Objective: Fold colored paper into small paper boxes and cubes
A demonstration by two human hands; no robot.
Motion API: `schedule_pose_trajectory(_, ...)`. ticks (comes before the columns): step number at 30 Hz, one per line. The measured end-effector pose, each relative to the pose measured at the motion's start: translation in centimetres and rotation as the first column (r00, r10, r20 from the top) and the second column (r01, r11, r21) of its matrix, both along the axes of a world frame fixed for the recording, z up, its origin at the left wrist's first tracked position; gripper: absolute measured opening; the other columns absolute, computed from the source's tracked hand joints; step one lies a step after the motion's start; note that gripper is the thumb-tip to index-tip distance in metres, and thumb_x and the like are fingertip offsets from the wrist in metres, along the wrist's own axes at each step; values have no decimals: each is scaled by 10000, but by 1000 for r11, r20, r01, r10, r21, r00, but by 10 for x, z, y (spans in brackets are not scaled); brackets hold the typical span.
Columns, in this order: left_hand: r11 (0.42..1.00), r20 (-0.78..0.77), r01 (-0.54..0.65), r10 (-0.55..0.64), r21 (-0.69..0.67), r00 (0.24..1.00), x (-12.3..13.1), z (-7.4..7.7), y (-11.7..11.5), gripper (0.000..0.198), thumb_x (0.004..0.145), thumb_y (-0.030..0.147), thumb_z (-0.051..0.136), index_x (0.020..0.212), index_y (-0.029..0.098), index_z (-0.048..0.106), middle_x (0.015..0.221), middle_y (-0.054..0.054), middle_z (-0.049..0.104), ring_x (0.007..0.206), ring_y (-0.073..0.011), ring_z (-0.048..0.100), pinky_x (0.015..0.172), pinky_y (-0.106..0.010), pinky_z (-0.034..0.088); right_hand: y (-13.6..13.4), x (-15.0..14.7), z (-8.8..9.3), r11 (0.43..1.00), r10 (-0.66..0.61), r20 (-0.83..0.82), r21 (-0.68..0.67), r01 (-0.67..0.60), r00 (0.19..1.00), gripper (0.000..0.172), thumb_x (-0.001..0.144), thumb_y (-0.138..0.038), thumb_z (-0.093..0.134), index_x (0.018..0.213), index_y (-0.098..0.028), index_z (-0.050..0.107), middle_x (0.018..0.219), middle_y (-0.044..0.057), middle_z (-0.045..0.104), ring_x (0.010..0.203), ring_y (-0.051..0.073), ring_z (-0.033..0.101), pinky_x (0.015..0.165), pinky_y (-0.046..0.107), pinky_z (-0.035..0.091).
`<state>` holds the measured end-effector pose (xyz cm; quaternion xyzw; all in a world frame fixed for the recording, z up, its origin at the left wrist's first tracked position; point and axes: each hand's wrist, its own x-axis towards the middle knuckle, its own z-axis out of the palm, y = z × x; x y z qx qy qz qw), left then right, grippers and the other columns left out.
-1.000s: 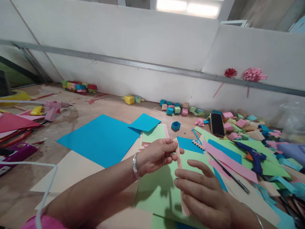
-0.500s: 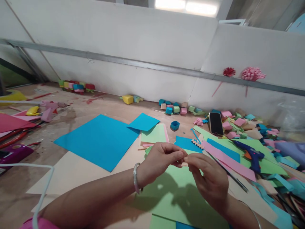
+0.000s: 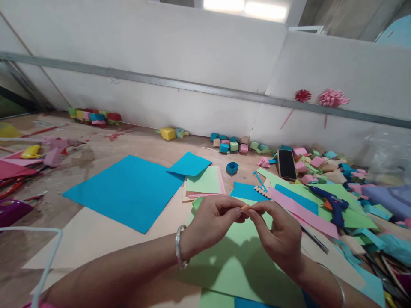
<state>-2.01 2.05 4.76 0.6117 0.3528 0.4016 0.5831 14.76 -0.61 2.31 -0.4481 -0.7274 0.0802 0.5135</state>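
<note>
A small peach-coloured piece of paper (image 3: 245,208) is pinched between both hands, mostly covered by the fingertips. My left hand (image 3: 214,220) grips its left end with thumb and forefinger. On the other end, my right hand (image 3: 278,229) closes thumb and forefinger, its palm turned inward. Beneath them lies a large light-green sheet (image 3: 221,269), shaded by the hands. Just beyond the hands are a zigzag-folded peach strip (image 3: 262,191) and a blue sheet (image 3: 245,190). A green folded paper piece (image 3: 196,204) peeks out behind my left hand.
A large blue sheet (image 3: 125,192) lies left, over peach paper. To the right are a blue glue gun (image 3: 330,205), pink strips (image 3: 302,211), a phone (image 3: 287,164) and heaped paper pieces. A pink glue gun (image 3: 56,149) lies far left; small paper boxes (image 3: 233,146) line the wall.
Thumb and forefinger of my right hand have shifted into a clearer pinch, showing more of the peach piece. The whole view has moved slightly, so the table things appear further left.
</note>
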Motion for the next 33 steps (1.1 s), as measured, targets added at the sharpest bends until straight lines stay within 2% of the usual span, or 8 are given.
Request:
schedule_pose_trajectory(6, 992, -27, -38, 42, 123, 999, 2, -6, 0, 132, 754, 189, 688, 860, 131, 740, 842, -78, 716, 757, -160, 651, 673, -249, 545, -1, -1, 0, 1000, -19, 0, -6, 19, 1000, 71, 845, -140, 628, 860, -210, 627, 739, -29, 661, 663, 103, 607, 622, 225, 461)
schedule_pose_trajectory(10, 992, -21, -105, 107, 66, 994, 3, -7, 2, 109, 759, 215, 699, 766, 112, 736, 715, -72, 709, 658, -145, 640, 607, -236, 538, 0, -1, -3, 1000, -9, 33, -1, 9, 999, 76, 851, -134, 611, 879, -204, 607, 746, -19, 642, 680, 112, 596, 633, 232, 465)
schedule_pose_trajectory(15, 986, 112, -153, 146, 58, 983, -1, -2, 6, 94, 803, 208, 670, 808, 140, 736, 749, -46, 725, 697, -135, 677, 677, -232, 575, 4, -1, 0, 992, 16, 160, 124, -36, 987, 268, 836, -108, 607, 1092, -175, 567, 977, 70, 600, 955, 186, 564, 846, 328, 474)
schedule_pose_trajectory(19, 987, 209, -141, 122, 81, 970, -2, -2, 7, 66, 809, 176, 668, 815, 144, 726, 772, -33, 719, 699, -128, 695, 677, -211, 588, 7, 6, 11, 989, 7, 173, 146, -32, 985, 242, 814, -131, 636, 1046, -186, 591, 1135, 110, 518, 1116, 232, 495, 950, 391, 432)
schedule_pose_trajectory(23, 987, 293, -138, 107, 87, 950, -3, -4, 6, 72, 817, 188, 670, 838, 146, 724, 832, -38, 714, 729, -147, 708, 688, -230, 605, 9, 12, 15, 995, 101, 72, -10, -101, 992, 269, 803, -179, 669, 1047, -219, 563, 1081, 70, 577, 1047, 212, 542, 906, 377, 453)
schedule_pose_trajectory(27, 985, 326, -127, 84, 114, 942, -5, -6, 7, 80, 830, 205, 666, 844, 154, 726, 863, -37, 705, 760, -158, 706, 711, -262, 618, 10, 13, 12, 973, 115, -153, -184, -143, 982, 504, 774, -242, 715, 1219, -257, 479, 1047, 45, 612, 927, 197, 577, 781, 352, 496)
schedule_pose_trajectory(29, 982, 323, -119, 68, 143, 944, -6, -7, 8, 86, 841, 207, 656, 851, 162, 729, 883, -40, 704, 788, -157, 699, 727, -271, 618, 11, 13, 12, 953, 135, -201, -241, -183, 970, 428, 789, -257, 699, 1179, -260, 523, 1000, 35, 623, 872, 187, 575, 762, 350, 501)
schedule_pose_trajectory(33, 977, 314, -109, 47, 182, 948, -7, -10, 9, 91, 853, 201, 643, 864, 177, 730, 896, -41, 702, 812, -155, 687, 745, -282, 617, 12, 14, 17, 932, 137, -220, -303, -201, 966, 155, 812, -280, 674, 950, -232, 625, 896, 29, 630, 785, 172, 559, 727, 340, 498)
